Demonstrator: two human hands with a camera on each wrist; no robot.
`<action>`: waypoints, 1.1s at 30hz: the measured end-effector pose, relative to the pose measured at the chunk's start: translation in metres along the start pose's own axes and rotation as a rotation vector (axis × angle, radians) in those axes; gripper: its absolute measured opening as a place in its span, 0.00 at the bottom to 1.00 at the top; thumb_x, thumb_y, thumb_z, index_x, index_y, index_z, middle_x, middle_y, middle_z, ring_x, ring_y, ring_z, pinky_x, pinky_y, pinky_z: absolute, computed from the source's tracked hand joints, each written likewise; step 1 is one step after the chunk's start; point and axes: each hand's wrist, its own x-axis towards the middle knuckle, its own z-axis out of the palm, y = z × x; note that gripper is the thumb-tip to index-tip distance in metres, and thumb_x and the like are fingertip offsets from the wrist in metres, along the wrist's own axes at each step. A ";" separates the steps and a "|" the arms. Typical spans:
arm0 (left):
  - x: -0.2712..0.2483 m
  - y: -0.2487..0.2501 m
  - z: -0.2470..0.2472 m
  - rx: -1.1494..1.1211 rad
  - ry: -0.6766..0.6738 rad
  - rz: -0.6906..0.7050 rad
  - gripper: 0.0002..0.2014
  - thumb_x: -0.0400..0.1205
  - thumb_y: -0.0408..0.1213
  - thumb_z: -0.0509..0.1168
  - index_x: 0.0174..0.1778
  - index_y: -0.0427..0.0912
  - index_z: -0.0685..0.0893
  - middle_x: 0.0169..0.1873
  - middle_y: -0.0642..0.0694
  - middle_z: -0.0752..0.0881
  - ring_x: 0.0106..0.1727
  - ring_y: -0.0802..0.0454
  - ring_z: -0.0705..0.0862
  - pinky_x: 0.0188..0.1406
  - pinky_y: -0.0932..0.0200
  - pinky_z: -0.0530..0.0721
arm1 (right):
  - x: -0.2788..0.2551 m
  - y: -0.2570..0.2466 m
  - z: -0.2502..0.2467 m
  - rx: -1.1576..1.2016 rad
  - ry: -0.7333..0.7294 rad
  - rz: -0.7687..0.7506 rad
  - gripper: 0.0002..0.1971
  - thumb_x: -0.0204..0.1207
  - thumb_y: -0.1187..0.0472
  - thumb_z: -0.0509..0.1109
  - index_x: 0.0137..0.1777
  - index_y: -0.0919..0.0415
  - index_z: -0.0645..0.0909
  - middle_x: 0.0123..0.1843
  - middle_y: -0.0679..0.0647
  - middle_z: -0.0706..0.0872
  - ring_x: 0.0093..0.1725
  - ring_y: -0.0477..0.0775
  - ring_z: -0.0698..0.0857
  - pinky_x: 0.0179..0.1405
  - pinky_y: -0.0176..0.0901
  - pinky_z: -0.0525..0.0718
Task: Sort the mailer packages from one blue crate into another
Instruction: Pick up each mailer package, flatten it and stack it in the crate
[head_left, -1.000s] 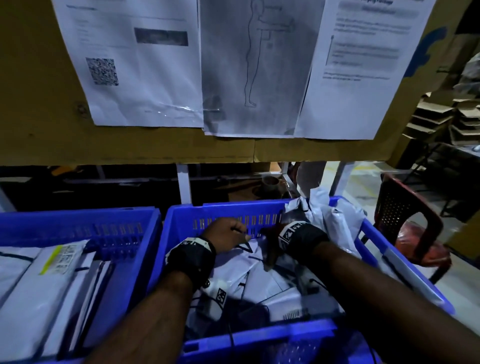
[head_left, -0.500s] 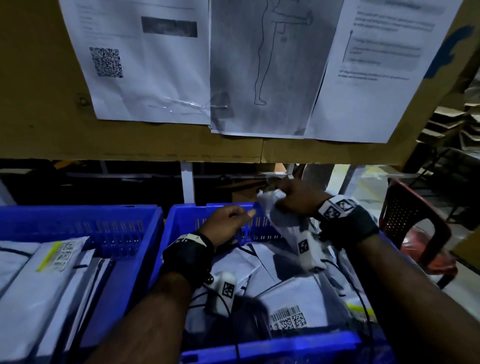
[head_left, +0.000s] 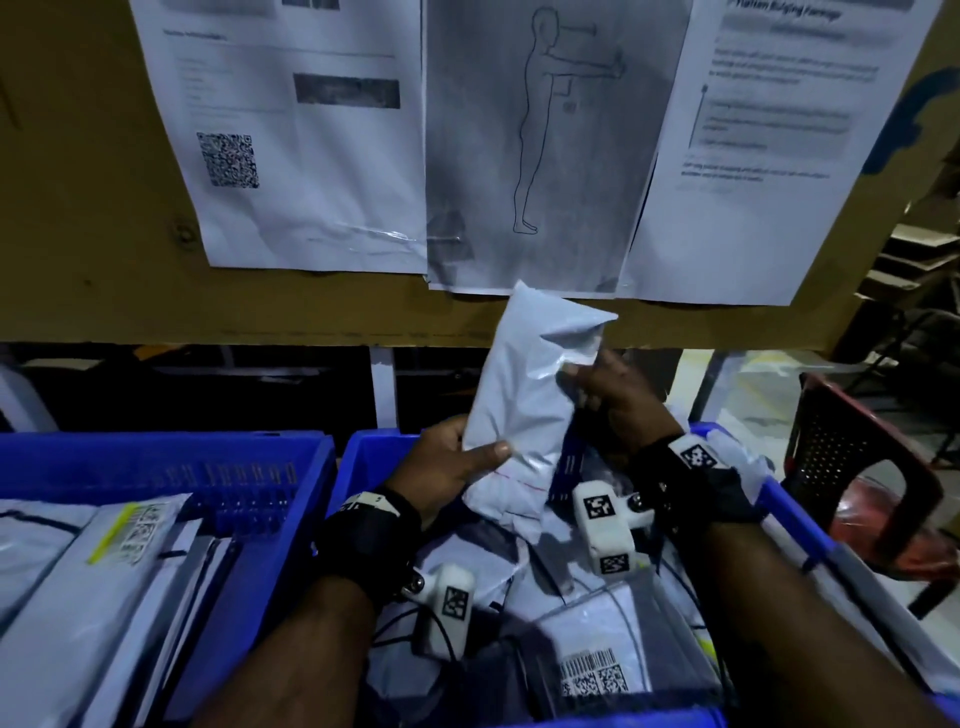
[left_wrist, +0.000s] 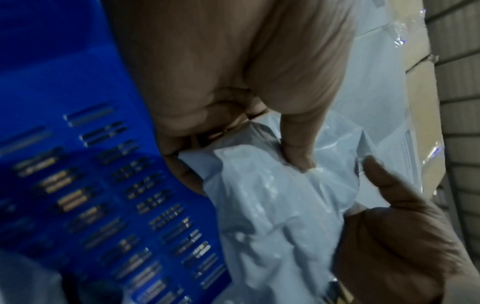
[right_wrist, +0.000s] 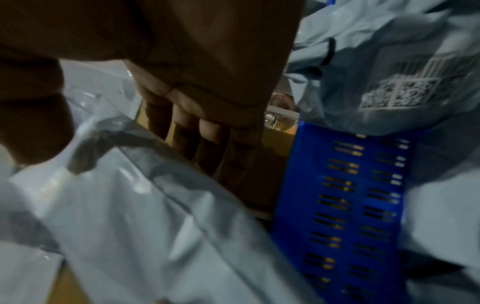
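Note:
A white mailer package (head_left: 530, 395) is held upright above the right blue crate (head_left: 363, 457), which holds several more mailers (head_left: 597, 654). My left hand (head_left: 452, 462) grips its lower left edge, thumb across the front. My right hand (head_left: 613, 395) pinches its upper right side. In the left wrist view the left hand's fingers (left_wrist: 296, 144) press into the crumpled mailer (left_wrist: 272, 205), with the right hand's thumb (left_wrist: 384, 181) beside it. The right wrist view shows the mailer (right_wrist: 130, 205) under my thumb (right_wrist: 33, 127). The left blue crate (head_left: 156, 457) holds flat mailers (head_left: 78, 597).
A cardboard board (head_left: 78, 208) with taped paper sheets (head_left: 291, 130) hangs just above and behind the crates. A dark red plastic chair (head_left: 862, 467) stands to the right of the right crate. Stacked cardboard (head_left: 914, 260) sits at the far right.
My right hand has pulled one mailer up out of the right crate and raised it. My left hand rose from the crate and took hold of the mailer's lower edge.

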 end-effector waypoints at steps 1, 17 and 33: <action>0.001 0.000 -0.002 0.018 0.023 0.016 0.17 0.71 0.38 0.78 0.54 0.41 0.88 0.54 0.37 0.90 0.54 0.41 0.88 0.59 0.40 0.84 | -0.001 0.008 -0.002 -0.045 -0.015 0.022 0.15 0.75 0.74 0.69 0.61 0.64 0.82 0.48 0.58 0.91 0.46 0.56 0.90 0.43 0.45 0.87; -0.003 0.019 -0.023 0.679 0.533 0.834 0.23 0.66 0.11 0.56 0.35 0.48 0.78 0.47 0.53 0.77 0.48 0.32 0.80 0.52 0.64 0.76 | -0.012 0.017 -0.023 0.204 -0.215 0.361 0.25 0.62 0.47 0.80 0.51 0.67 0.88 0.58 0.68 0.87 0.58 0.67 0.85 0.62 0.58 0.80; -0.004 0.011 -0.008 0.028 0.478 0.287 0.16 0.90 0.35 0.55 0.72 0.40 0.78 0.61 0.49 0.87 0.62 0.51 0.85 0.54 0.61 0.85 | -0.015 0.056 -0.002 -0.291 -0.298 0.273 0.19 0.72 0.74 0.76 0.62 0.63 0.84 0.61 0.60 0.89 0.63 0.64 0.86 0.66 0.60 0.83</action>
